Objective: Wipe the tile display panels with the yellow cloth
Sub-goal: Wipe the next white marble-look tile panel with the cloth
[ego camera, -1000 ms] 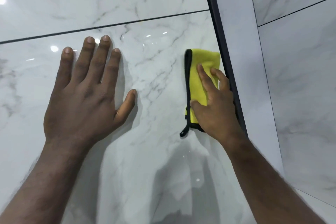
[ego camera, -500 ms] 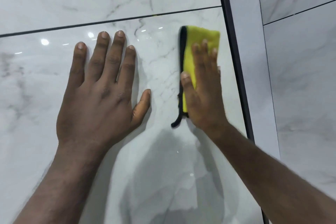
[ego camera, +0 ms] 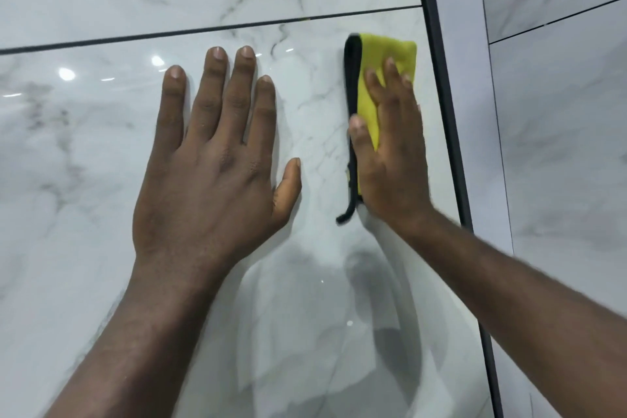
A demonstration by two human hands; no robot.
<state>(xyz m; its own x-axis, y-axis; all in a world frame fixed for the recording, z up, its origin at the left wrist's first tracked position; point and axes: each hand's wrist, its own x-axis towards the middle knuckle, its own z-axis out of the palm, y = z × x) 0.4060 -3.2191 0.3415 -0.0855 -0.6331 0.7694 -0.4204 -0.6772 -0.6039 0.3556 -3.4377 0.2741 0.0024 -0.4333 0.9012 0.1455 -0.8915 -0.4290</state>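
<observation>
Flat right hand (ego camera: 393,163) has slid the yellow cloth (ego camera: 383,54) nearer the grout line (ego camera: 203,29); left hand (ego camera: 210,180) stays spread.

One wide-angle view only, taken from the person's head. It faces forward and somewhat down, very near a glossy marble-patterned tile panel (ego camera: 101,180) that fills most of the frame. Both forearms (ego camera: 142,332) rise from the bottom edge; the left hand (ego camera: 210,163) sits near the centre, the right hand (ego camera: 390,153) just right of it. A dark frame strip (ego camera: 442,112) slants from the top edge down to the bottom right, and a second tiled panel (ego camera: 559,146) shows beyond it along the right side.
</observation>
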